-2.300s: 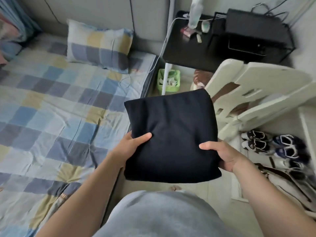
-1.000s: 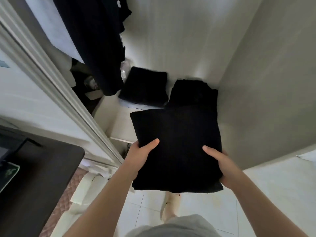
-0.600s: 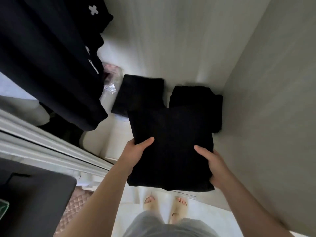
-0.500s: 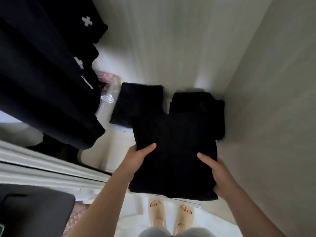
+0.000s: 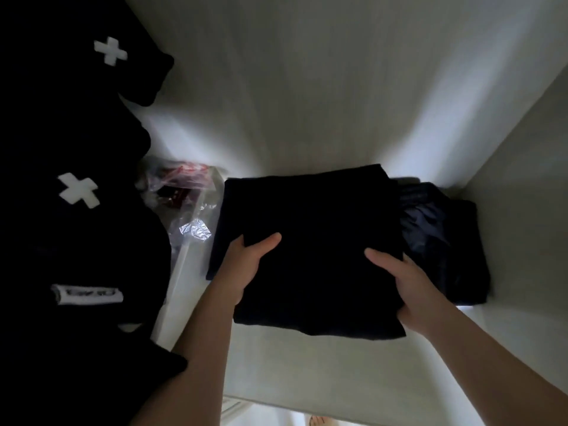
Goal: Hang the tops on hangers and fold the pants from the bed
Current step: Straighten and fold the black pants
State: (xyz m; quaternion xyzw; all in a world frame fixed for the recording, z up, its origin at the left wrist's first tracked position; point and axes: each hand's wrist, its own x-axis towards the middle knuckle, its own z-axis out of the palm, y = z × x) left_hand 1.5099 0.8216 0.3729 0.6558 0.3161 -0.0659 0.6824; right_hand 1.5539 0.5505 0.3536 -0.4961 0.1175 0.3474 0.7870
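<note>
Two grips, the left grip (image 5: pixel 246 265) and right grip (image 5: pixel 402 287), clasp the folded black fabric pants (image 5: pixel 313 241) at their side edges, low over the white wardrobe shelf (image 5: pixel 292 364). Hanging black tops (image 5: pixel 76 229) crowd the left.

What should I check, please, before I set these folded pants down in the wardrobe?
1. Grip: left hand and right hand each hold a side of the folded pants: ok.
2. Fold: looks flat and square: ok.
3. Landing spot: a folded pile shows under their left edge: ok.
4. Pants already resting on that pile: cannot tell.
5. Neighbours: the darker pile on the right and the plastic bag on the left both lie beside the spot: ok.
</note>
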